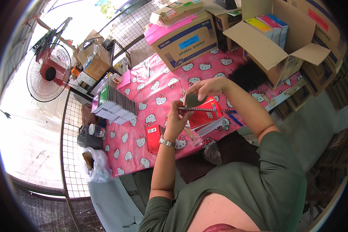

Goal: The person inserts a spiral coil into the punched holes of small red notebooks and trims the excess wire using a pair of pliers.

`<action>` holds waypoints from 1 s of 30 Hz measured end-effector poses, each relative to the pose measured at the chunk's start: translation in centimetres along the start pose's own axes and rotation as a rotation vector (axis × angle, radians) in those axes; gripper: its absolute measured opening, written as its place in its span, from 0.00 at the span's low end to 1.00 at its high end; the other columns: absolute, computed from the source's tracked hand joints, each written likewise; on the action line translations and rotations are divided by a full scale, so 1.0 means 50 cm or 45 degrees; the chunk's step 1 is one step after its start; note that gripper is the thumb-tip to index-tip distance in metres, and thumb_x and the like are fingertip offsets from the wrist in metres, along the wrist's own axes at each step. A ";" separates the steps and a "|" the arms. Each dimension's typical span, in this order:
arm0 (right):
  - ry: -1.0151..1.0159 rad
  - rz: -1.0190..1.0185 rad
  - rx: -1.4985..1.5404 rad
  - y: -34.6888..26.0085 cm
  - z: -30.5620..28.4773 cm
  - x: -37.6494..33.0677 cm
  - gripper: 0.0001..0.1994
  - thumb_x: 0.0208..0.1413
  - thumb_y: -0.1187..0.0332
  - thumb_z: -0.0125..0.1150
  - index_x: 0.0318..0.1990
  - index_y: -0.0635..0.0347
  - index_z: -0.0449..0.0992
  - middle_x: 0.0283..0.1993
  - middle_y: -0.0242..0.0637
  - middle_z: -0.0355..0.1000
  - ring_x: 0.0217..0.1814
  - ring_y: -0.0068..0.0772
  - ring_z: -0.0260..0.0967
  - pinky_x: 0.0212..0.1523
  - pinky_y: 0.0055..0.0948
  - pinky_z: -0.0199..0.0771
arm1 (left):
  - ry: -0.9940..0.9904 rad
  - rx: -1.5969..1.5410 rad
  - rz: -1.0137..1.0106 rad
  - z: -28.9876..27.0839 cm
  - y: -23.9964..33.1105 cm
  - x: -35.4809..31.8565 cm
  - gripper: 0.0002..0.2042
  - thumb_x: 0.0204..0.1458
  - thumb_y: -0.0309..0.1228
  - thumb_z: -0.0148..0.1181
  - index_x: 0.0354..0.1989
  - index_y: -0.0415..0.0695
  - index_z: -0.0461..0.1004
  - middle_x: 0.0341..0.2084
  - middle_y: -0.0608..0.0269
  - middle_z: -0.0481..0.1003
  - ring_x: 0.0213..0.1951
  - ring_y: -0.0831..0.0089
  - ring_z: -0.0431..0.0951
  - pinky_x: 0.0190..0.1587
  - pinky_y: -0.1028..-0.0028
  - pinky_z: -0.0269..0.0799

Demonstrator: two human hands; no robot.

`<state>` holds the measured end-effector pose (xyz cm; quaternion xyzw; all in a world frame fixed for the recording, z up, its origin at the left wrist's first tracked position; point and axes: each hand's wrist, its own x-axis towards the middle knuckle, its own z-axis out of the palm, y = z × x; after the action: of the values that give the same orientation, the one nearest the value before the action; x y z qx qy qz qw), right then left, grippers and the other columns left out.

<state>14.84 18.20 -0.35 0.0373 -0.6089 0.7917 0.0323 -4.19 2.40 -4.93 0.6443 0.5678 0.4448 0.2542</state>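
Above the pink tablecloth, I hold a spiral notebook with a dark grey-green cover (196,101). My left hand (177,120), with a metal watch at its wrist, pinches the notebook's left end beside the coil. From above, my right hand (210,87) has its fingers closed on the cover's upper edge. Directly under the held notebook is a stack of red spiral notebooks (205,119), with white page edges showing at the front. Left of my left wrist, more red notebooks (153,138) lie on the cloth. My hands hide part of the held notebook.
A tall stack of spiral notebooks (114,105) with a green cover on top stands at the table's left. An open carton (259,44) with colored notebooks is at right; a closed carton (185,40) stands at the back. A fan (49,73) and plastic bag (98,168) are left.
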 end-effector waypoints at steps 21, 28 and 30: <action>1.323 0.610 -2.025 0.454 0.118 -0.301 0.31 0.59 0.55 0.61 0.65 0.61 0.63 0.63 0.50 0.63 0.65 0.55 0.59 0.66 0.50 0.58 | 0.351 -0.008 -0.028 0.043 0.008 -0.013 0.11 0.62 0.32 0.59 0.41 0.36 0.71 0.30 0.53 0.77 0.26 0.70 0.79 0.24 0.73 0.79; 2.061 -0.260 -1.305 0.338 0.136 -0.255 0.25 0.60 0.62 0.59 0.63 0.63 0.68 0.57 0.49 0.68 0.62 0.52 0.62 0.65 0.45 0.59 | 0.424 0.239 0.097 0.049 -0.011 -0.013 0.11 0.65 0.31 0.55 0.32 0.36 0.70 0.25 0.61 0.69 0.22 0.79 0.72 0.24 0.75 0.80; 1.954 -0.483 -1.286 0.231 0.191 -0.208 0.26 0.59 0.62 0.60 0.63 0.63 0.68 0.57 0.49 0.68 0.61 0.51 0.62 0.64 0.44 0.59 | 0.362 0.255 0.080 0.045 -0.016 -0.009 0.10 0.64 0.30 0.56 0.33 0.35 0.69 0.27 0.59 0.70 0.23 0.77 0.74 0.24 0.74 0.81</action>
<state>24.25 5.97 -10.05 -0.4149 -0.6765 0.2233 0.5660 -2.64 2.57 -6.77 0.6145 0.6191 0.4803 0.0918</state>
